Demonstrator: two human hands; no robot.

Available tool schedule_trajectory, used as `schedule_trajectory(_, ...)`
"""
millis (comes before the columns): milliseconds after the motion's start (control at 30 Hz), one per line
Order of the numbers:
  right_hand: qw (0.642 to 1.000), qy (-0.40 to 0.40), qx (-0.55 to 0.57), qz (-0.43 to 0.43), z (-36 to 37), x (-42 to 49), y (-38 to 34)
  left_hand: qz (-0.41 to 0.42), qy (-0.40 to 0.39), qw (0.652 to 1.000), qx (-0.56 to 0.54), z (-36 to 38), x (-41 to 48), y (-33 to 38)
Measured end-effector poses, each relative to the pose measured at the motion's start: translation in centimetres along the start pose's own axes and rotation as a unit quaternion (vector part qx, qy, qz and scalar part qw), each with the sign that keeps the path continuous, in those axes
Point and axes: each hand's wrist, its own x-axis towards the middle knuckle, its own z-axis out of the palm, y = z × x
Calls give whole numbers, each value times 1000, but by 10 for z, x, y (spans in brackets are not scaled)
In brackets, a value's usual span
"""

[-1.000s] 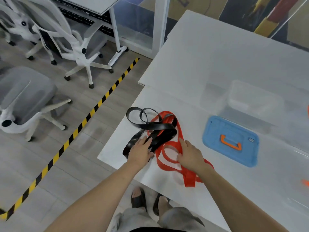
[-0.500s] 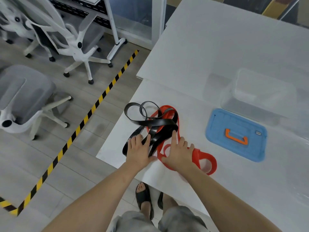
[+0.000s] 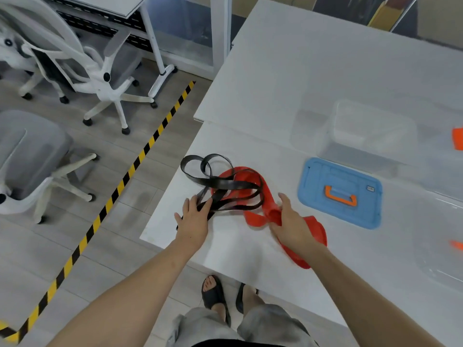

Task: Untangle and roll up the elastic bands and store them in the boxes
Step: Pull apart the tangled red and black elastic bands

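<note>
A black elastic band (image 3: pixel 225 182) and a red elastic band (image 3: pixel 265 194) lie tangled together near the left corner of the white table (image 3: pixel 288 78). My left hand (image 3: pixel 194 217) rests flat with spread fingers on the black band's near end. My right hand (image 3: pixel 292 220) grips a bunched stretch of the red band, whose tail trails under my wrist toward the near edge. A clear plastic box (image 3: pixel 370 128) stands open behind its blue lid (image 3: pixel 340 192) with an orange handle.
Orange pieces (image 3: pixel 458 139) show at the right edge of the frame, beside blurred clear plastic. White office chairs (image 3: pixel 82 63) and yellow-black floor tape (image 3: pixel 120 186) lie left of the table. The table's near-left corner (image 3: pixel 144 237) is close to my left hand.
My right hand has closed on the red band and pulled it to the right, away from the black one. My left hand stays pressed on the black band.
</note>
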Motion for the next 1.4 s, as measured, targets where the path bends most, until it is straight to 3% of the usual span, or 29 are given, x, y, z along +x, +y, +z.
schedule_trajectory(133, 996, -75, -30, 31, -3, -19, 12, -31, 20, 999, 14, -7, -4, 6)
schedule_trajectory(233, 995, -52, -78, 37, 8, -18, 7, -18, 67, 997, 28, -3, -3, 1)
schedule_trajectory(400, 992, -15, -126, 6, 32, 3, -14, 138, 195, 971, 20, -3, -4, 13)
schedule_trajectory(567, 1000, -3, -9, -2, 37, 10, 3, 203, 95, 969, 100, -12, 15, 30)
schedule_trajectory(700, 999, -37, 34, -17, 24, -5, 12, 258, 103, 949, 150, -14, 34, 47)
schedule_trajectory(867, 996, -9, 89, 7, 6, -30, 26, 232, 55, 956, 169, -24, 54, 57)
schedule_trajectory(1100, 989, -11, 137, 54, -6, -41, 28, 191, 98, 975, 52, -28, 58, 49)
schedule_trajectory(1200, 986, 36, 155, 47, -4, -38, 20, 168, 69, 979, -88, -34, 54, 44)
schedule_trajectory(1400, 972, 78, 219, 44, 3, -30, -2, 88, 28, 932, -352, -45, 36, 46)
